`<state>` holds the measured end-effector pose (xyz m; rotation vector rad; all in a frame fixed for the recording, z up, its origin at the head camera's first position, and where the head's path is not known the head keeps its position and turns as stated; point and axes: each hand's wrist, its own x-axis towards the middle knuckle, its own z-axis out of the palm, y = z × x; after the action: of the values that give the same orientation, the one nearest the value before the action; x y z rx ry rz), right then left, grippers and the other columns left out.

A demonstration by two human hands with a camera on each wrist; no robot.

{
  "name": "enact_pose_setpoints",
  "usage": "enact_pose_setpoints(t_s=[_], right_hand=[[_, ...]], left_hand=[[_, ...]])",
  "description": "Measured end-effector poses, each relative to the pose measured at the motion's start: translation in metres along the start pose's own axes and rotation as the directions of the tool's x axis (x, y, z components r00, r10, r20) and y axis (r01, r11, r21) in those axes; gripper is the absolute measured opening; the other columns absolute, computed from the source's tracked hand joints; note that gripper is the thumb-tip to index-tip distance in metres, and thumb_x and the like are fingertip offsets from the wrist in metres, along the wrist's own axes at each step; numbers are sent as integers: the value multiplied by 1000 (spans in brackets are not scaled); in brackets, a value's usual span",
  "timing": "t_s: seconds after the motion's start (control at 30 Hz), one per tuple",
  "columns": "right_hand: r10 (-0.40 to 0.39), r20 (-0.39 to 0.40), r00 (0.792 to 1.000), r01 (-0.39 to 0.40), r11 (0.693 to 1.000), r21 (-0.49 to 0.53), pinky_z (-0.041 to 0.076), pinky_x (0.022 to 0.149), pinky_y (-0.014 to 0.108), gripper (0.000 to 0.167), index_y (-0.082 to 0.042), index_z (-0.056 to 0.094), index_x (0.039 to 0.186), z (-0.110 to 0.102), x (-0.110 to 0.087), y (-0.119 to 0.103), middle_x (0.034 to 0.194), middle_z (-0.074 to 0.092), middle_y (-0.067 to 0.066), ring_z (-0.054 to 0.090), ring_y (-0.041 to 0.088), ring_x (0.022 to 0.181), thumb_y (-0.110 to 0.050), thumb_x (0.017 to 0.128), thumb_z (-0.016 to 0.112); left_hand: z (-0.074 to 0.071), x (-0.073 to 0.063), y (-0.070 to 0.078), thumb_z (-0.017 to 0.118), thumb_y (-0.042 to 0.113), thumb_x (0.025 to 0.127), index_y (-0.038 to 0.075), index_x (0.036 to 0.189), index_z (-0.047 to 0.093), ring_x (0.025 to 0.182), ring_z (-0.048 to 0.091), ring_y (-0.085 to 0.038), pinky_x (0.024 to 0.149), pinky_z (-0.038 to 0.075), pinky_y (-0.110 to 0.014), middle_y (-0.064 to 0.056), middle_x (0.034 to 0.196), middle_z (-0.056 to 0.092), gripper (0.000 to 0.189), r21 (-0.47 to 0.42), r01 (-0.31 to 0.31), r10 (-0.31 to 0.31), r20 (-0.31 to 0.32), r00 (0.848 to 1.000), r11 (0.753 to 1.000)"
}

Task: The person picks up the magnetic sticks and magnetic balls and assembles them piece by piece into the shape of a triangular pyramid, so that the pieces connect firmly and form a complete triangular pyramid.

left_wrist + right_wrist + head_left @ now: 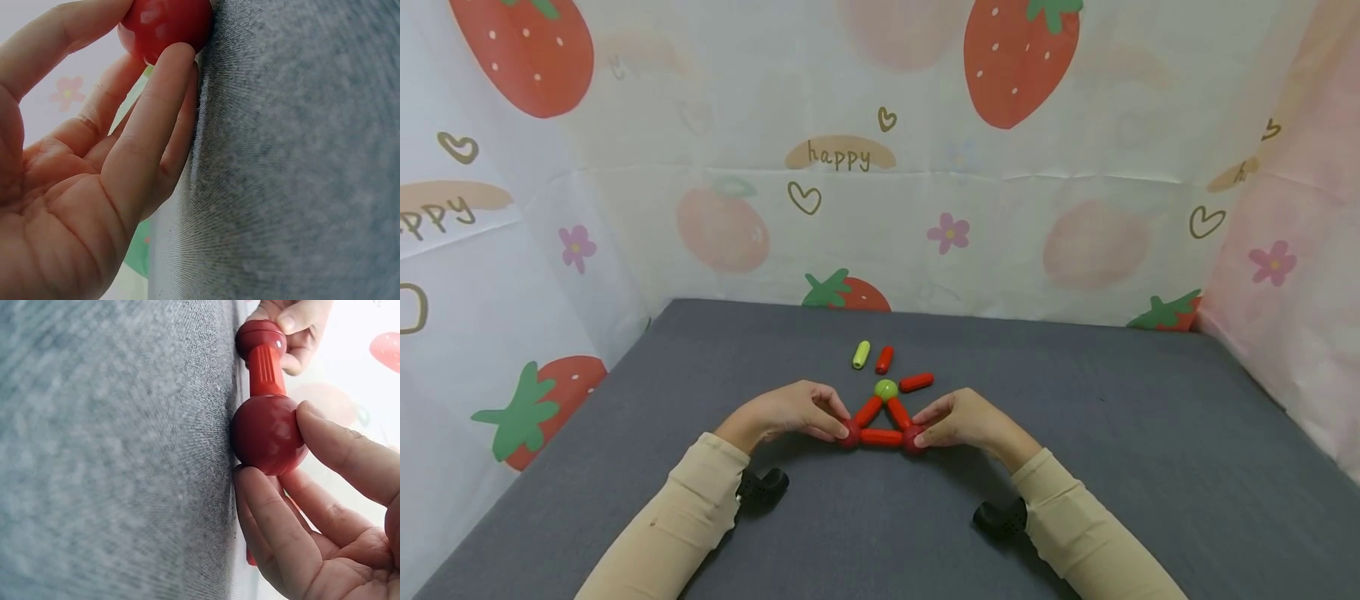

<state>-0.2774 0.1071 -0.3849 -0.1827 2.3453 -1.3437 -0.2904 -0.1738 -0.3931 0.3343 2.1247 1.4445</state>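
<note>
A flat triangle of toy building rods and balls lies on the dark table. Its far corner is a green ball; its near corners are a left dark red ball and a right dark red ball. A red rod joins the two red balls, while a left slanting rod and a right slanting rod run to the green one. My left hand pinches the left ball between thumb and fingers. The right ball is pinched likewise by my right hand.
Beyond the triangle lie a loose yellow-green rod, an upright-lying red rod and a sideways red rod, close to the green ball. The grey table ends at a printed curtain behind and at both sides.
</note>
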Motion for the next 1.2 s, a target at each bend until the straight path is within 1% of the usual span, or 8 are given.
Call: enact_pose_setpoints(t_s=[0.23, 0.43, 0.6, 0.73, 0.87, 1.0, 1.07, 1.2], right_hand=[[4, -19, 1000, -4, 1000, -2, 60, 80, 30, 32, -5, 76, 110, -3, 2, -1, 103, 77, 7, 71, 10, 84, -10, 80, 83], [-16, -1, 1000, 16, 1000, 5, 60, 80, 29, 32, -5, 76, 111, -2, 5, -1, 103, 77, 5, 70, 10, 84, -11, 80, 82], [-23, 11, 1000, 23, 999, 37, 61, 82, 30, 32, -4, 75, 112, 1, 4, -1, 106, 76, 7, 70, 11, 86, -9, 80, 82], [-19, 8, 1000, 18, 999, 34, 61, 80, 30, 33, -3, 75, 111, 1, 4, -1, 107, 76, 8, 70, 10, 85, -8, 80, 83], [-13, 10, 1000, 13, 1000, 24, 61, 79, 29, 33, -3, 75, 111, 0, 3, -1, 107, 76, 8, 69, 10, 84, -8, 80, 83], [-6, 10, 1000, 5, 1000, 20, 61, 79, 29, 32, -3, 76, 110, -1, 1, -1, 107, 76, 8, 69, 10, 83, -9, 80, 83], [-6, 12, 1000, 6, 1000, 18, 61, 79, 29, 32, -3, 76, 110, -2, 0, -1, 107, 76, 8, 69, 10, 83, -9, 80, 83], [-6, 11, 1000, 6, 1000, 8, 61, 80, 29, 33, -4, 76, 111, -3, 0, 2, 109, 75, 8, 69, 10, 84, -10, 80, 83]], left_hand=[[-3, 3, 3, 75, 6, 85, -1, 103, 67, 91, 68, -15, 85, 60, -31, -9, 105, 68, 21, 13, -9, 9, -6, 1000, 1000], [-7, 1, 3, 76, 8, 85, -1, 106, 67, 91, 69, -15, 87, 60, -32, -9, 106, 69, 24, 30, -2, 2, -10, 1000, 1000], [-14, -1, 3, 74, 12, 88, -3, 116, 65, 94, 69, -14, 92, 58, -34, -11, 114, 68, 33, 40, 2, -1, -13, 1000, 999], [-24, 5, 5, 70, 12, 91, -8, 129, 57, 102, 68, -15, 97, 56, -37, -16, 123, 65, 45, 2, -16, 16, -60, 998, 1000], [-31, 17, 9, 69, 12, 93, -8, 135, 52, 111, 67, -23, 101, 54, -39, -16, 126, 63, 49, -32, 5, -10, -144, 990, 999], [-32, 30, 17, 69, 13, 93, -6, 138, 51, 121, 62, -32, 103, 53, -40, -20, 132, 60, 52, -31, 29, -35, -219, 975, 999], [-31, 35, 21, 68, 14, 94, -6, 139, 50, 124, 61, -33, 104, 52, -40, -21, 135, 58, 52, -20, 34, -37, -239, 970, 999], [-30, 47, 24, 68, 14, 95, -5, 139, 51, 124, 60, -34, 103, 53, -39, -21, 135, 58, 51, -8, 39, -40, -268, 963, 999]])
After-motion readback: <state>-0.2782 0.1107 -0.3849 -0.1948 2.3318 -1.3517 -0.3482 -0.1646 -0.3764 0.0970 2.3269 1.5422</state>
